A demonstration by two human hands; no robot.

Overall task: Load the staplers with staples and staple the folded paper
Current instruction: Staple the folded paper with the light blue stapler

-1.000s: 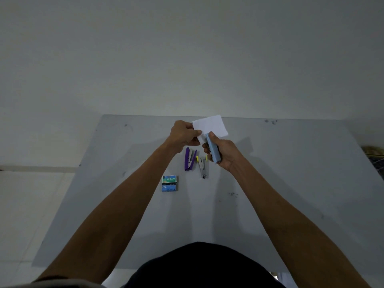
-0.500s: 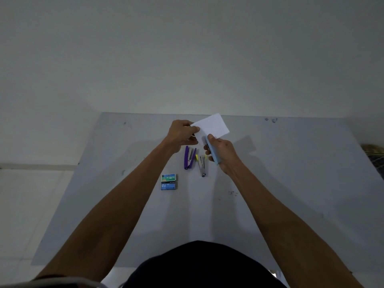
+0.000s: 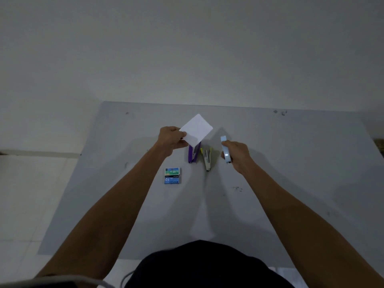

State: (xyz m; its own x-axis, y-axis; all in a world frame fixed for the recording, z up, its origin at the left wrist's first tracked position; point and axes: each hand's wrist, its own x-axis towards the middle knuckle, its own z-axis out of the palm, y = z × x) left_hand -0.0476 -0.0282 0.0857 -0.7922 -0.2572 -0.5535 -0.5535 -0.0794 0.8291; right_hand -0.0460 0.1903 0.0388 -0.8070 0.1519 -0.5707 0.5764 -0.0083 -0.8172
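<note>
Left hand point(image 3: 171, 139) pinches folded paper point(image 3: 197, 129) (corner grip); right hand point(image 3: 236, 155) clasps blue stapler point(image 3: 225, 149).

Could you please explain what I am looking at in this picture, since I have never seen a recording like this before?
There is no machine here: a person wears a camera on the head, so you look forward and down along both bare arms. The left hand pinches a folded white paper by its edge, lifted above the grey table. The right hand grips a light blue stapler, apart from the paper. On the table lie a purple stapler and a yellow-tipped stapler, both hinged open, and nearer the person two small staple boxes side by side, one green, one blue.
</note>
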